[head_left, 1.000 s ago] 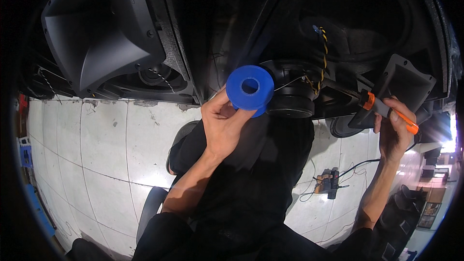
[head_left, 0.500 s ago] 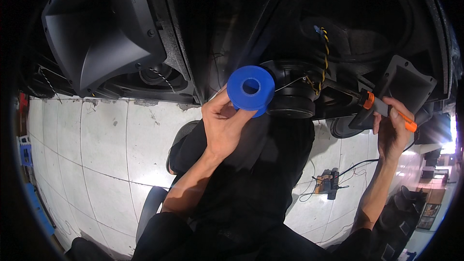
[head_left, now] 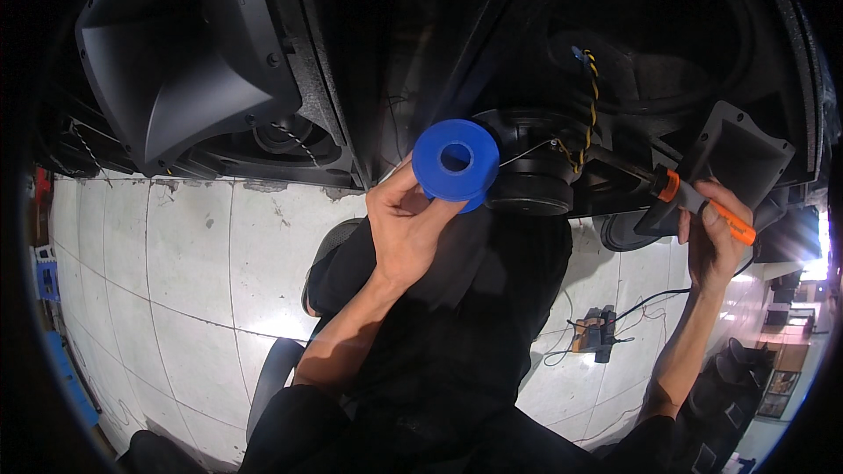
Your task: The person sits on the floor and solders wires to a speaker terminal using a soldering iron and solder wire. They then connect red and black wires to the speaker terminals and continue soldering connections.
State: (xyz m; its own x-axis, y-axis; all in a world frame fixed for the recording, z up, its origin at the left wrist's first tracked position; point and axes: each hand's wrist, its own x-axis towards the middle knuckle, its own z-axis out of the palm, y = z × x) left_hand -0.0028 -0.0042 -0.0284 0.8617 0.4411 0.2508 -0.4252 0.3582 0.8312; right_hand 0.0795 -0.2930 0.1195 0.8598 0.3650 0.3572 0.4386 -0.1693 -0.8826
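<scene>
Black sleeves [head_left: 294,430], black trousers [head_left: 518,276], dark shoe [head_left: 331,242] (seemingly textured).

A dark horn [head_left: 180,61] looms at upper left, a twisted wire [head_left: 295,144] beside it; white tiles [head_left: 184,250] spread lower left, blue items [head_left: 72,379] along the left edge.

Spool [head_left: 455,186] blue; iron hndl [head_left: 674,186] orng/gry; wires [head_left: 593,96] blk/yel twist; flr tiles [head_left: 186,250] wht.

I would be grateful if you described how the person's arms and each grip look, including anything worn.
The left grip and right grip are bare human hands, without gloves. The left sleeve and right sleeve look plain black and short, leaving the forearms uncovered. No watch or bracelet shows.
</scene>
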